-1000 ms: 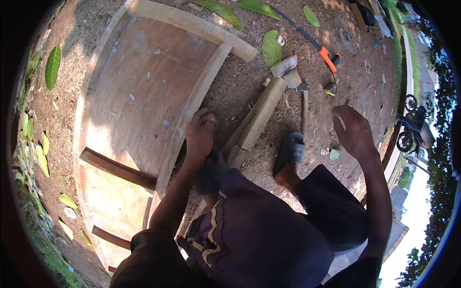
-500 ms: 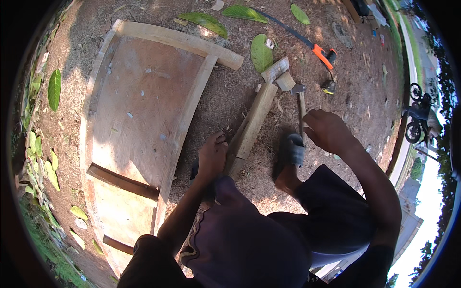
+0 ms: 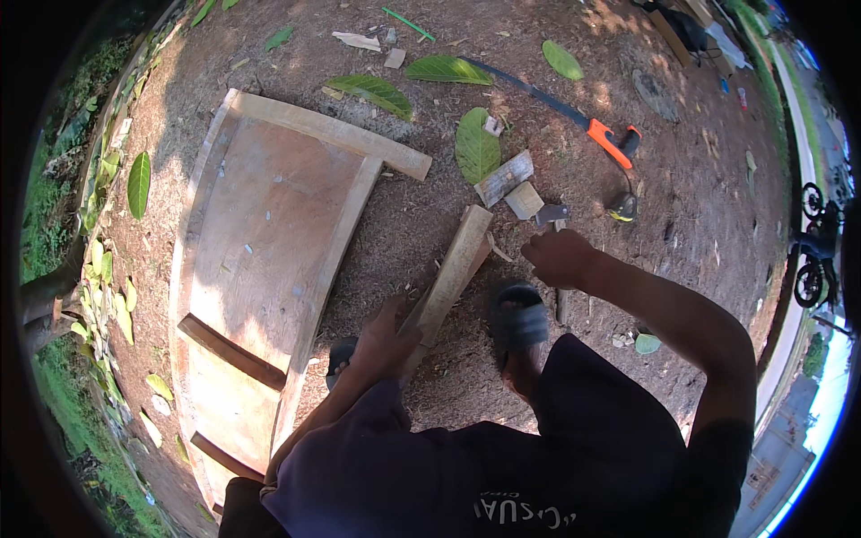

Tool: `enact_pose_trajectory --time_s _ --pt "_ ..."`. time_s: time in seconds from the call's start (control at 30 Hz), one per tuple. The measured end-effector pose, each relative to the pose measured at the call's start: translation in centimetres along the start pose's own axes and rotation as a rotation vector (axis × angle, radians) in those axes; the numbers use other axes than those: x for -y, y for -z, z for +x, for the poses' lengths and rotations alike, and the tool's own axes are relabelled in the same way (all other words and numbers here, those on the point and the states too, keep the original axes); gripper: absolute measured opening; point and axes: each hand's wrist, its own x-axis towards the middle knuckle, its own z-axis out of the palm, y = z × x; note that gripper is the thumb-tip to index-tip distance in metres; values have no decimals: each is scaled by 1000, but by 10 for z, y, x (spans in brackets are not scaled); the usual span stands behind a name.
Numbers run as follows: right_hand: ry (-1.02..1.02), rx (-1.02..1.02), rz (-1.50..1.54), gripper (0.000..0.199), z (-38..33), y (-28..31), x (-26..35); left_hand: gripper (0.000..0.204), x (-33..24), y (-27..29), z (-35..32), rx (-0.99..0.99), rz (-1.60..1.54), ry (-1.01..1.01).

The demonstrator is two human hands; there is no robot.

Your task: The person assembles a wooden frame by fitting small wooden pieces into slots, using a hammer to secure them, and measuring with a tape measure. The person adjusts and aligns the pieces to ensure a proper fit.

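Brown bare ground (image 3: pixel 682 296), strewn with wood chips, carries everything here, and the largest thing on it is a long, flat panel of pale reddish wood (image 3: pixel 278 206) with raised timber edges, lying at the person's left and crossed by two dark brown wooden strips (image 3: pixel 233 351) toward its near end. Just right of that panel, in front of the person, is a long squared beam of pale wood (image 3: pixel 448 273), slanting away to the upper right; the left hand (image 3: pixel 384 342) grips it near its lower part, fingers wrapped at its edge. Farther off to the right lies a saw with a curved dark blade and an orange handle (image 3: pixel 572 115). Next in size, a tool with a dark metal head and slim wooden handle (image 3: pixel 561 305) lies by the beam's far end; the right hand (image 3: pixel 558 260) is over the handle with fingers curled, though whether they clasp it cannot be told. A dark grey slip-on sandal (image 3: pixel 522 323) sits just left of the handle. Beyond the beam are a broad green leaf (image 3: pixel 476 148), two short pale wood blocks (image 3: pixel 525 201) touching each other, and a small yellow-and-black tape measure (image 3: pixel 623 207).
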Motion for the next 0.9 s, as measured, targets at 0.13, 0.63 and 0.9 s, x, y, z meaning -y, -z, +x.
enact_pose_trajectory --time_s 0.13,0.63,0.9 --pt "51 -53 125 24 11 -45 -5 93 -43 -21 -20 -20 194 267" --pt "-31 -788 883 32 65 -94 19 42 9 -78 -46 -210 357 454" --pt "-70 -998 869 32 95 -34 -39 30 27 -61 -47 -609 351 417"
